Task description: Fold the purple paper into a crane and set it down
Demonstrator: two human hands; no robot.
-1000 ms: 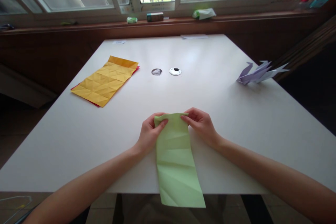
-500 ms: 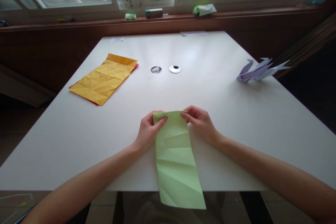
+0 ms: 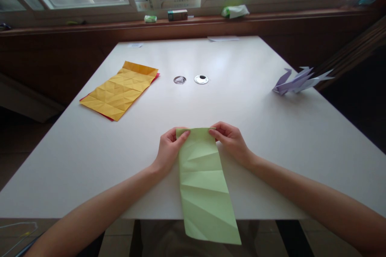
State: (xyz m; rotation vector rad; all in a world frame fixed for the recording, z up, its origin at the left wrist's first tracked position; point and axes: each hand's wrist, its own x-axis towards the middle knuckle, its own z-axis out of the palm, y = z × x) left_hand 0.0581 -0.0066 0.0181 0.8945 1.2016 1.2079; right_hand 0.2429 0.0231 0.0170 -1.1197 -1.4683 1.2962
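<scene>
A strip of light green paper [image 3: 205,184] with several crosswise creases hangs toward me, its near end past the table's front edge. My left hand [image 3: 170,147] pinches its far left corner, thumb on top and fingers behind. At the far right corner my right hand [image 3: 230,140] holds the same edge between thumb and fingers. The far edge of the paper runs nearly straight between both hands. The fingertips behind the paper are hidden.
Creased yellow paper [image 3: 120,90] lies over a red sheet [image 3: 157,75] on the white table [image 3: 144,192]. Folded lilac paper figures [image 3: 294,82] stand near the right edge. Two round discs [image 3: 201,79] sit mid-table. A small box [image 3: 177,15] rests on the windowsill.
The near end of the green paper has shifted slightly right and toward me. My left thumb has slid a little to the left; both hands still hold the far edge.
</scene>
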